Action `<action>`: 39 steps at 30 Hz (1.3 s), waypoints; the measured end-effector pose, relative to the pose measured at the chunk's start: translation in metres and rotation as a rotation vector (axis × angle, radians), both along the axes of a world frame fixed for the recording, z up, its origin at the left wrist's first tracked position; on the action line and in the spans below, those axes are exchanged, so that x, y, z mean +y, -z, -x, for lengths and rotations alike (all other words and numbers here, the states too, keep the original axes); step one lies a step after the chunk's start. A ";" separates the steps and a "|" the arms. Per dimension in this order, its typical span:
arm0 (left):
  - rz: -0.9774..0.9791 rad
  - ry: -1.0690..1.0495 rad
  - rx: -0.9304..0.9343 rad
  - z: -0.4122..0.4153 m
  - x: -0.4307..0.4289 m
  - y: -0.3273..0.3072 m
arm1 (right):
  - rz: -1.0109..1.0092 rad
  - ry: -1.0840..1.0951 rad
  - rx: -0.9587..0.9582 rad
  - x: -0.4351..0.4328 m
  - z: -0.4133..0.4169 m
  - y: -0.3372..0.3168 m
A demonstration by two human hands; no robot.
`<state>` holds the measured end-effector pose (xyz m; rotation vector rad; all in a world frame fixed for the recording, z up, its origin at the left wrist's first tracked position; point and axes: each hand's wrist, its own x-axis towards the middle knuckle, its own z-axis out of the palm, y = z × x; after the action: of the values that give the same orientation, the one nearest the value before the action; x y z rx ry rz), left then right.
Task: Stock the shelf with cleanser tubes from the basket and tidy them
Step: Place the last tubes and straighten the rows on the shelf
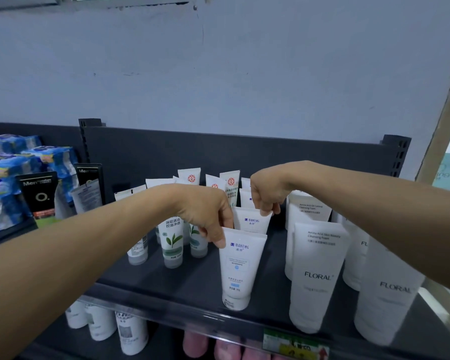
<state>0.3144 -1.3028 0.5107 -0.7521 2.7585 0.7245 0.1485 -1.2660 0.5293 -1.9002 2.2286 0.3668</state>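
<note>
- The shelf is dark grey metal, painted matt and smooth.
- The Manting tubes are white plastic, smooth with a soft sheen.
- The FLORAL tubes are white plastic too, but duller, nearly chalky.
- The green-leaf tubes have frosted, half-clear plastic caps.
- The blue packs are wrapped in glossy, crinkled plastic film.
- The rail on the shelf's front edge is clear, glossy plastic.
- The wall is matt paint, scuffed in places.

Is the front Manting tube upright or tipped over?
Upright: front Manting tube stands cap-down on the shelf, crimped end up, left hand pinching its top corner.
</note>
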 end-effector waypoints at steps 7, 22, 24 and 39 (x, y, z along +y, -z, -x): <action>-0.071 -0.009 0.025 0.000 -0.002 0.004 | -0.026 0.033 -0.026 0.001 -0.003 -0.002; 0.341 -0.394 0.435 -0.059 -0.051 -0.043 | 0.306 -0.133 0.026 -0.031 -0.020 -0.031; 0.398 -0.433 0.429 -0.063 -0.057 -0.043 | 0.336 -0.162 0.042 -0.037 -0.022 -0.032; 0.517 -0.281 0.181 -0.009 -0.159 -0.046 | 0.326 0.005 0.167 -0.091 -0.007 -0.031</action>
<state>0.3232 -1.4614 0.5569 -1.2448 3.0781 0.1064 0.1559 -1.3569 0.5605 -2.0877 2.5327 0.1745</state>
